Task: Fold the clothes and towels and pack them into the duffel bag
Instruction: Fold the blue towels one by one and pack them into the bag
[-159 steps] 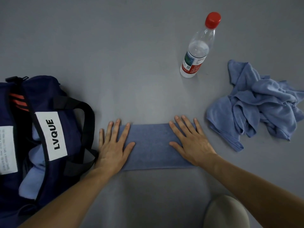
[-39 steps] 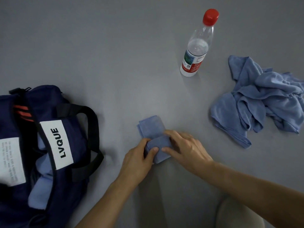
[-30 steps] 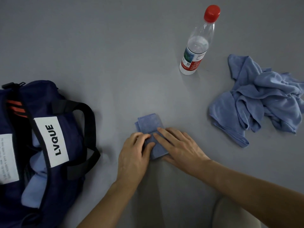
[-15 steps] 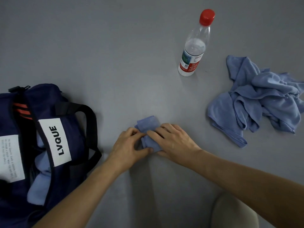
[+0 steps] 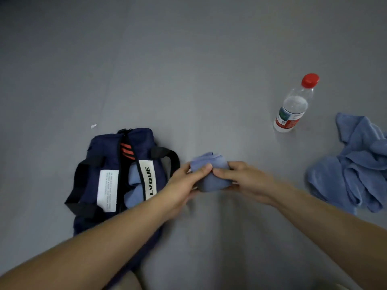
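Towel, folded small, is being gripped by left hand and right hand. Duffel bag is lying open at nine o'clock.

Head-worn view, downward, apparently near surface

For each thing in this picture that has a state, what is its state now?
duffel bag, unzipped, blue cloth inside
folded towel, folded small, held beside the bag
left hand, grips the towel's left side
right hand, grips the towel's right side
towel pile, crumpled, not yet folded
water bottle, upright, red cap on
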Demonstrator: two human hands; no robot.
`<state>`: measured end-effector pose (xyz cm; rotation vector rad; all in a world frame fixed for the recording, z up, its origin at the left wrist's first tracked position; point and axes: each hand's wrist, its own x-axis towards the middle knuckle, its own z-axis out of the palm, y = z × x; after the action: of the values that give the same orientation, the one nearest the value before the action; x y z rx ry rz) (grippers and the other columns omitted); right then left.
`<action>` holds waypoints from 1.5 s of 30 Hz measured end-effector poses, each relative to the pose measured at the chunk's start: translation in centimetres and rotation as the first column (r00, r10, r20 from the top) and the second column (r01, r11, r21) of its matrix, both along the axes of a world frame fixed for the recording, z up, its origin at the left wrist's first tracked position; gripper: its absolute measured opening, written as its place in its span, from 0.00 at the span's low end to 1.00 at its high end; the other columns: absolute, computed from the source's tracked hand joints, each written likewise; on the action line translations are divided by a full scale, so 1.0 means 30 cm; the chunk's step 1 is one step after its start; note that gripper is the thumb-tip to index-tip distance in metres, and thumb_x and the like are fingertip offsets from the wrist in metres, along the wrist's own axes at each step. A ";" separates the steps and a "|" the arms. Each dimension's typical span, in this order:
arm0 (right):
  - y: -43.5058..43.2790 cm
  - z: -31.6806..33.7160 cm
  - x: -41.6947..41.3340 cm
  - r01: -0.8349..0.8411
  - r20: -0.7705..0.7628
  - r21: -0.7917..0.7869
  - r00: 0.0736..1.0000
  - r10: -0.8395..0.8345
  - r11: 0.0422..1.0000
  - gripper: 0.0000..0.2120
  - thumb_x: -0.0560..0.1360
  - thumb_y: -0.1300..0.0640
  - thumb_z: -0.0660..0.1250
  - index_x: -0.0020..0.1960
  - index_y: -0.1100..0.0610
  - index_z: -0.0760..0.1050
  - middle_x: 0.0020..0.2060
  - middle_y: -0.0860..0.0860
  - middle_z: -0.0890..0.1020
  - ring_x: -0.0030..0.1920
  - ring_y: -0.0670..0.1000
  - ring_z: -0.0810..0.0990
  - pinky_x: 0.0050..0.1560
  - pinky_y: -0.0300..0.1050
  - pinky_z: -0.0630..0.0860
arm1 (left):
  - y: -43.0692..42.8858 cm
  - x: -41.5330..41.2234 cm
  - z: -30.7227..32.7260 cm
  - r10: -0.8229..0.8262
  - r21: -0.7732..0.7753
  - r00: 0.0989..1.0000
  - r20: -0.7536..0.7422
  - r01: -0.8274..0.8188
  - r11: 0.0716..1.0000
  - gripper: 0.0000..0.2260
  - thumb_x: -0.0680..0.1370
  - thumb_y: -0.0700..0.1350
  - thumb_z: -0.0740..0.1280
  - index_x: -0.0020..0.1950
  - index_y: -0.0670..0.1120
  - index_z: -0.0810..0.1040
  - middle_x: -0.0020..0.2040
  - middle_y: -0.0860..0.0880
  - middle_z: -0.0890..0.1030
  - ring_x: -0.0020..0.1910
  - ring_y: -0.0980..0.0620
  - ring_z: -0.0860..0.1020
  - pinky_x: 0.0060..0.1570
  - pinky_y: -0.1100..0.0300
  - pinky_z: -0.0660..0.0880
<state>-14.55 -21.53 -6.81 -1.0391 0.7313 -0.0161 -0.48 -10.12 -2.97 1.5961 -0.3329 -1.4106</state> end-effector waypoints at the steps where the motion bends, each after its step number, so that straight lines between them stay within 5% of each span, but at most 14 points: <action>1: 0.000 0.050 0.053 -0.021 0.034 -0.033 0.999 0.022 0.999 0.15 0.79 0.55 0.69 0.64 0.59 0.77 0.56 0.55 0.85 0.60 0.54 0.82 0.65 0.52 0.77 | 0.008 0.046 0.064 -0.019 -0.032 0.999 0.040 0.020 0.999 0.20 0.79 0.48 0.70 0.70 0.49 0.76 0.62 0.48 0.83 0.62 0.50 0.81 0.63 0.51 0.77; 5: 0.056 0.240 0.326 -0.118 0.023 -0.312 0.991 0.132 0.943 0.20 0.75 0.45 0.73 0.61 0.54 0.74 0.52 0.53 0.85 0.53 0.50 0.85 0.55 0.48 0.82 | 0.131 0.269 0.267 0.073 -0.126 0.985 0.159 -0.053 0.991 0.17 0.80 0.45 0.68 0.70 0.48 0.75 0.61 0.48 0.83 0.61 0.52 0.81 0.58 0.55 0.80; 8: 0.132 0.303 0.500 -0.181 -0.047 -0.606 0.980 0.192 0.774 0.21 0.72 0.33 0.69 0.49 0.51 0.77 0.42 0.48 0.84 0.44 0.49 0.83 0.47 0.49 0.80 | 0.229 0.415 0.293 0.210 -0.183 0.959 0.189 -0.175 0.967 0.20 0.79 0.46 0.70 0.70 0.47 0.74 0.62 0.47 0.83 0.62 0.50 0.81 0.60 0.53 0.79; 11: 0.223 0.222 0.604 -0.184 -0.171 -0.762 0.982 0.080 0.621 0.23 0.75 0.31 0.62 0.54 0.49 0.78 0.50 0.46 0.84 0.52 0.51 0.81 0.56 0.49 0.77 | 0.300 0.504 0.208 0.348 -0.173 0.886 0.307 -0.308 0.935 0.21 0.76 0.47 0.74 0.68 0.48 0.75 0.60 0.49 0.83 0.59 0.52 0.82 0.56 0.55 0.80; 15: 0.384 0.014 0.608 -0.256 -0.320 -0.775 0.947 -0.009 0.577 0.40 0.75 0.34 0.65 0.80 0.48 0.54 0.78 0.51 0.61 0.75 0.56 0.63 0.72 0.53 0.66 | 0.392 0.541 0.025 0.291 -0.020 0.815 0.501 -0.326 0.945 0.25 0.74 0.46 0.76 0.67 0.47 0.70 0.57 0.51 0.81 0.51 0.60 0.82 0.44 0.67 0.78; 19: 0.473 -0.097 0.593 -0.397 -0.449 -0.707 0.891 0.062 0.585 0.49 0.75 0.38 0.67 0.80 0.45 0.36 0.81 0.53 0.44 0.79 0.57 0.54 0.74 0.56 0.64 | 0.459 0.551 -0.109 0.222 0.116 0.837 0.500 -0.318 0.941 0.22 0.75 0.45 0.75 0.65 0.47 0.70 0.53 0.52 0.80 0.49 0.60 0.80 0.40 0.69 0.77; 24: 0.494 -0.132 0.585 -0.431 -0.485 -0.690 0.872 0.071 0.581 0.38 0.80 0.59 0.58 0.81 0.45 0.38 0.81 0.54 0.49 0.76 0.60 0.62 0.69 0.54 0.67 | 0.492 0.554 -0.199 0.170 0.169 0.878 0.447 -0.270 0.948 0.17 0.77 0.46 0.72 0.65 0.51 0.75 0.55 0.53 0.81 0.52 0.60 0.80 0.42 0.70 0.75; 27: 0.501 -0.127 0.583 -0.389 -0.434 -0.700 0.898 0.076 0.599 0.31 0.84 0.56 0.52 0.81 0.42 0.41 0.81 0.51 0.51 0.75 0.59 0.65 0.68 0.52 0.67 | 0.464 0.553 -0.222 0.132 0.154 0.903 0.410 -0.211 0.965 0.16 0.78 0.47 0.70 0.65 0.52 0.75 0.57 0.53 0.82 0.55 0.60 0.79 0.51 0.69 0.75; 30: 0.493 -0.132 0.581 -0.341 -0.408 -0.697 0.912 0.042 0.631 0.29 0.85 0.53 0.51 0.80 0.37 0.43 0.81 0.47 0.53 0.73 0.58 0.69 0.67 0.54 0.68 | 0.439 0.577 -0.240 0.185 0.131 0.926 0.329 -0.239 0.962 0.20 0.73 0.54 0.73 0.64 0.55 0.76 0.59 0.53 0.82 0.59 0.56 0.79 0.63 0.56 0.76; 35: 0.491 -0.137 0.566 -0.289 -0.377 -0.666 0.926 0.025 0.688 0.27 0.85 0.49 0.49 0.78 0.30 0.43 0.79 0.44 0.60 0.69 0.58 0.73 0.66 0.58 0.72 | 0.451 0.583 -0.284 0.127 0.128 0.957 0.262 -0.165 0.978 0.21 0.73 0.54 0.75 0.63 0.54 0.75 0.57 0.52 0.82 0.57 0.55 0.81 0.62 0.54 0.77; 40: 0.493 -0.136 0.576 -0.317 -0.373 -0.675 0.926 0.063 0.667 0.27 0.85 0.51 0.50 0.80 0.36 0.44 0.80 0.45 0.55 0.75 0.56 0.65 0.72 0.54 0.66 | 0.471 0.575 -0.373 -0.080 0.201 0.668 0.740 -0.106 0.974 0.18 0.79 0.58 0.68 0.62 0.47 0.74 0.52 0.51 0.80 0.55 0.50 0.78 0.50 0.66 0.70; 45: 0.495 -0.134 0.571 -0.314 -0.357 -0.676 0.931 0.077 0.667 0.27 0.85 0.52 0.50 0.80 0.38 0.44 0.81 0.47 0.55 0.77 0.54 0.63 0.74 0.53 0.65 | 0.453 0.503 -0.350 -0.118 0.186 0.380 0.917 -0.148 0.971 0.28 0.82 0.59 0.60 0.78 0.49 0.63 0.71 0.48 0.71 0.68 0.49 0.72 0.62 0.62 0.69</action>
<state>2.58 -6.67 -10.82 -1.9296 0.9086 0.0475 14.62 3.48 -13.46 2.5025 -0.8219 -0.3354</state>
